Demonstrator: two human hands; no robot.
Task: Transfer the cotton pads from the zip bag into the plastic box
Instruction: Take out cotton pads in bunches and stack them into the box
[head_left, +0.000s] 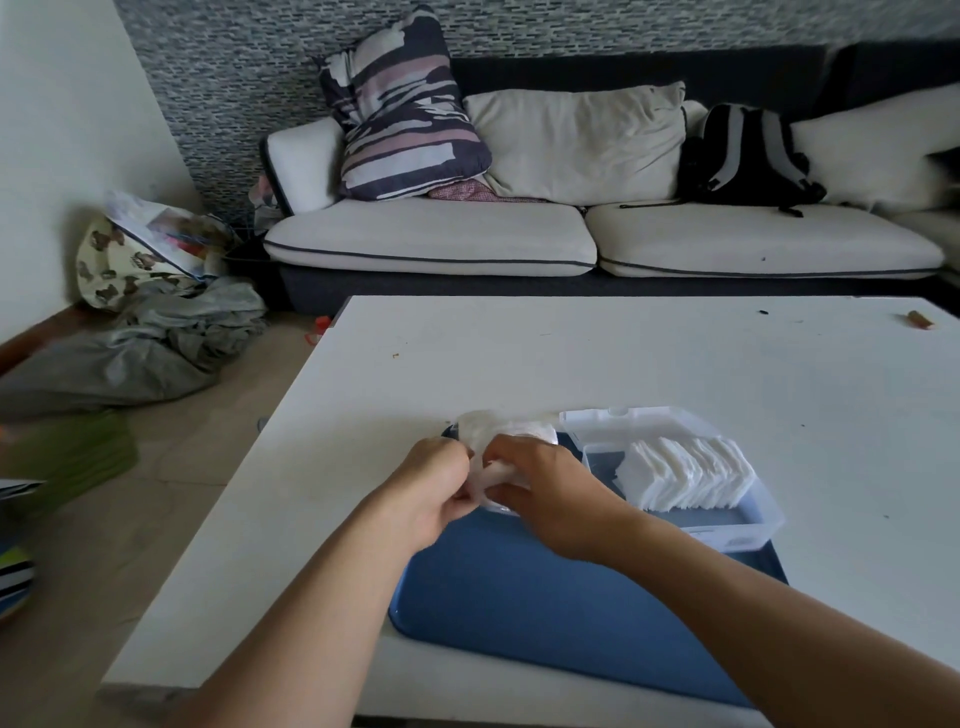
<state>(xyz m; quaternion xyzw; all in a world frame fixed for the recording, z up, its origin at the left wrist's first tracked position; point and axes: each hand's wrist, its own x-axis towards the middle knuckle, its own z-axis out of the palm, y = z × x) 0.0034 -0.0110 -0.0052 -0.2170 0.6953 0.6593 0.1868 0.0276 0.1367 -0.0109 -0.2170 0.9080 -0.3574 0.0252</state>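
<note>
Cotton pads (685, 475) stand in a row inside the open plastic box (748, 525) on rt side of blue tray (545, 597) on white table (623, 364), w/ left hand (434, 491) & right hand (545, 493) both gripping the clear zip bag (498, 434) just left of box.

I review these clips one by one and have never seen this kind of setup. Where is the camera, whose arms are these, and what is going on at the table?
There is no machine here. The one picture comes from a camera worn on a person's head, looking down at their own bare arms. On the white table lies a blue tray. On it stands an open clear plastic box with a row of white cotton pads already inside. The left hand and right hand together hold a clear zip bag with more pads in it, left of the box. A sofa stands behind.
</note>
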